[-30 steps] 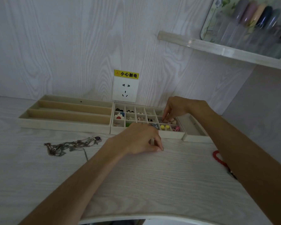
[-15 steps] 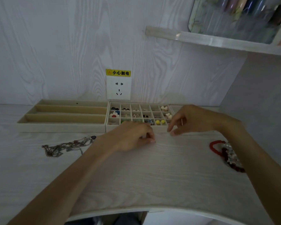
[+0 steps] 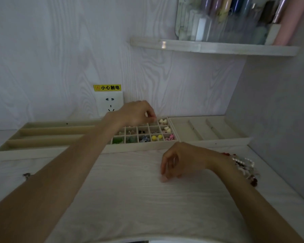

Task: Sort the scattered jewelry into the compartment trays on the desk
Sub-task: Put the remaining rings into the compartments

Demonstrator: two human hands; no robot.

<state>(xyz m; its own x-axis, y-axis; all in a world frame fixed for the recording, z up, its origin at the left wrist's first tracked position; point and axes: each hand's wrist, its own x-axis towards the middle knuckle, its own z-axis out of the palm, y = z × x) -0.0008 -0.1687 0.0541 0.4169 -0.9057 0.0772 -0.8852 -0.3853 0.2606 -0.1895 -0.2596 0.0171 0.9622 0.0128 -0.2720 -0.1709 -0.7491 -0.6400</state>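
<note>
Over the grid tray [image 3: 167, 145], left hand [image 3: 135, 114] reaches across w/ fingertips pinched, prob. on a tiny piece; too small to tell. Right hand [image 3: 180, 159] is low on the desk [image 3: 130, 190], fingers curled, tips together at the surface; contents unclear. Yellow label [image 3: 107, 87] over the socket [image 3: 109, 103] reads "小心触电". 3 trays in a row; bead bracelets [image 3: 244, 166] lie beside right wrist.

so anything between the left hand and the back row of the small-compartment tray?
Nothing visible. The left hand hovers right above the back row of the grid tray, fingertips pinched over an open compartment beside the cream beads. What it pinches is too small to tell.
</note>
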